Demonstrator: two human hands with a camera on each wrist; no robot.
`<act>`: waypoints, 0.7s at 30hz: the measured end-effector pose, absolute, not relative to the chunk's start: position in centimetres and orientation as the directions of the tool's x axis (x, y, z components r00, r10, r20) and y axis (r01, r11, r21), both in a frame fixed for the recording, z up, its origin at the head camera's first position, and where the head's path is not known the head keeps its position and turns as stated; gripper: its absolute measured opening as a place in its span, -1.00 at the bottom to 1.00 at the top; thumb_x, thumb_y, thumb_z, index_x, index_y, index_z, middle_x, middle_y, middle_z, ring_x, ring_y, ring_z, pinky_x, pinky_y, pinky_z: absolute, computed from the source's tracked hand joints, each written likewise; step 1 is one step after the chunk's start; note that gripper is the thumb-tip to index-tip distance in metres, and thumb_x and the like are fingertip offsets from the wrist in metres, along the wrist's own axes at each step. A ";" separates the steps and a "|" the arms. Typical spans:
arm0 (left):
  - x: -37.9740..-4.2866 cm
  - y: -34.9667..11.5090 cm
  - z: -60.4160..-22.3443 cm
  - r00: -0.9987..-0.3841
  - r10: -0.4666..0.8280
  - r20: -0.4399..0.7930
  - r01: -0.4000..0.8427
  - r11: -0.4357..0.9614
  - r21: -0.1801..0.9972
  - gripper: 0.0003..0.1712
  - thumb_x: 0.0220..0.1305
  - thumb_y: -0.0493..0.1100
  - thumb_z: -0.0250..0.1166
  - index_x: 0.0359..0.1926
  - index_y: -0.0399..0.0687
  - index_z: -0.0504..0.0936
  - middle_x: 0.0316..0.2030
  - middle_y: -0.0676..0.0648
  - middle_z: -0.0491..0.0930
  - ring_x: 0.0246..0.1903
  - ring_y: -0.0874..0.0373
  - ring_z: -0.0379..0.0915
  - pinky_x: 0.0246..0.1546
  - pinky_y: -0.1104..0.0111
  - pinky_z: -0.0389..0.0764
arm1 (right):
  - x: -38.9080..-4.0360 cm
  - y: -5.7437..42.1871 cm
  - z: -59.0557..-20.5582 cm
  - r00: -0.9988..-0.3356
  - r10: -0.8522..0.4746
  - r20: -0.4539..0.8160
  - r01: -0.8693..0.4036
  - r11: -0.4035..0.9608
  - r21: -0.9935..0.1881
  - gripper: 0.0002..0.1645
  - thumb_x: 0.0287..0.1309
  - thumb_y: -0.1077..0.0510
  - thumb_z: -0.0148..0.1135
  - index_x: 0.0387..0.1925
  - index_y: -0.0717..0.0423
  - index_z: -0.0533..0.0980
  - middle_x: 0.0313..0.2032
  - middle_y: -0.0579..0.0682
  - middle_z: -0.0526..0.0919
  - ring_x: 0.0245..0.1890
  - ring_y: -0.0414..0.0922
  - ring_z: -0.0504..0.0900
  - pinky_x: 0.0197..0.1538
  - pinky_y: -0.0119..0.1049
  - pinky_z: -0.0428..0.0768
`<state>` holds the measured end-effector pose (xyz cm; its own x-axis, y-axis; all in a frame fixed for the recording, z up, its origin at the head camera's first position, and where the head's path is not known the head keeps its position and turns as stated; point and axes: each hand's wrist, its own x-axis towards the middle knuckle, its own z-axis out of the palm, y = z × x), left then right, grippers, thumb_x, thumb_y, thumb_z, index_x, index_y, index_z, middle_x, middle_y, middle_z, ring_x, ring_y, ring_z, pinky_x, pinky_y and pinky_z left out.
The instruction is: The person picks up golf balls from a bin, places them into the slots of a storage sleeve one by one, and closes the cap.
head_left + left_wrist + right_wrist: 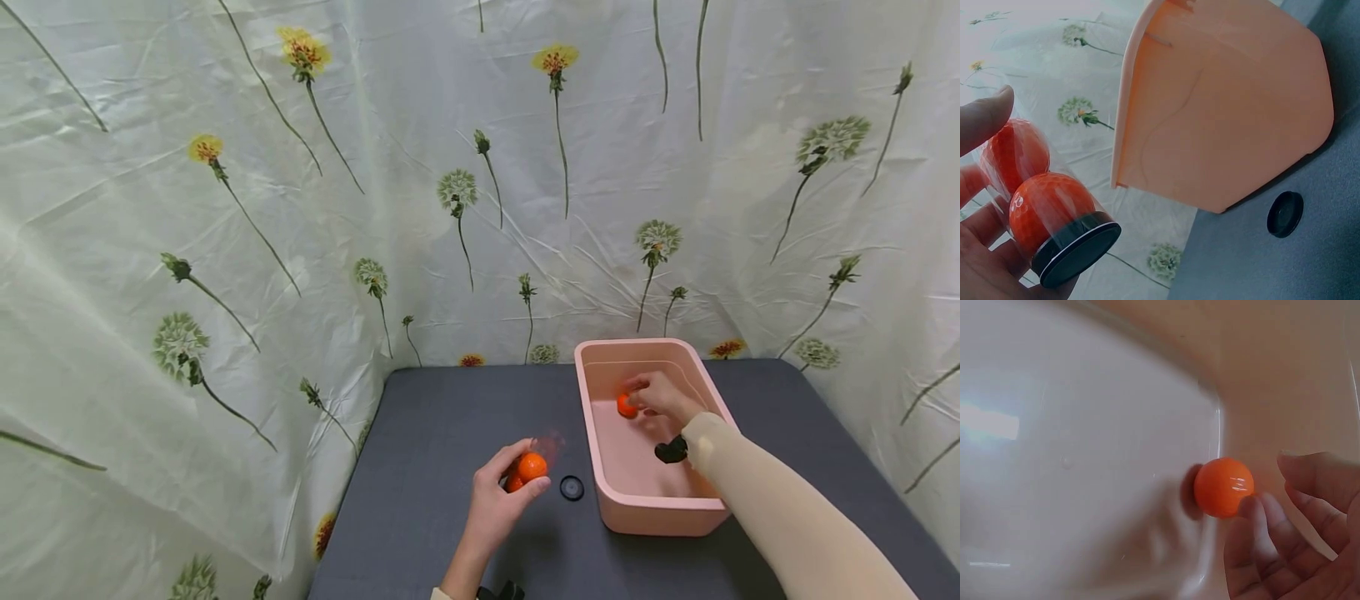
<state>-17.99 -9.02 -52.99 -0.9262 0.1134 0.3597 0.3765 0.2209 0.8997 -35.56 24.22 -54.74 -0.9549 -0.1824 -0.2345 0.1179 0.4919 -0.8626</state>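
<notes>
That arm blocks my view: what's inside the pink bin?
Inside the pink bin: an orange ball, the right hand at it. In the head view, that hand and the sleeve cover part of the inside; whatever lies beneath is hidden.

Left of centre in the head view, bare desk point(438, 425) gives open passage back to the floral curtain point(408, 158). At lower right the pink bin point(660, 520) bars low sideways paths, with a black cap point(572, 488) just left of it; its top is open, though the right sleeve point(795, 508) crosses the right rim.
</notes>
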 end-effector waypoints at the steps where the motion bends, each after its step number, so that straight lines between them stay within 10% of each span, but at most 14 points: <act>1: -17.9 -9.1 -53.0 -0.926 0.116 0.360 0.377 0.220 0.900 -0.44 0.16 0.00 0.53 0.20 0.16 0.64 0.02 0.07 0.65 -0.12 0.14 0.60 -0.09 0.29 0.65 | -35.6 24.2 -54.8 -0.956 -0.177 -0.234 0.118 0.498 -0.859 -0.49 0.24 0.37 0.19 0.22 0.49 0.43 0.06 0.40 0.57 -0.24 0.19 0.61 -0.09 0.11 0.65; 21: -17.7 -9.4 -53.3 -0.919 0.146 0.365 0.389 0.209 0.897 -0.44 0.17 0.00 0.52 0.20 0.13 0.63 0.03 0.05 0.64 -0.12 0.15 0.59 -0.10 0.28 0.65 | -35.7 23.2 -56.2 -0.833 -0.366 -0.415 0.034 0.715 -0.698 -0.50 0.07 0.26 0.43 0.10 0.21 0.60 -0.43 0.14 0.58 -0.59 -0.01 0.41 -0.44 -0.29 0.41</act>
<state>-17.68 -9.42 -53.27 -0.9194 0.1455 0.3653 0.3894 0.2086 0.8971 -35.71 23.21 -56.18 -0.8331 -0.3655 -0.4151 0.0338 0.7155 -0.6978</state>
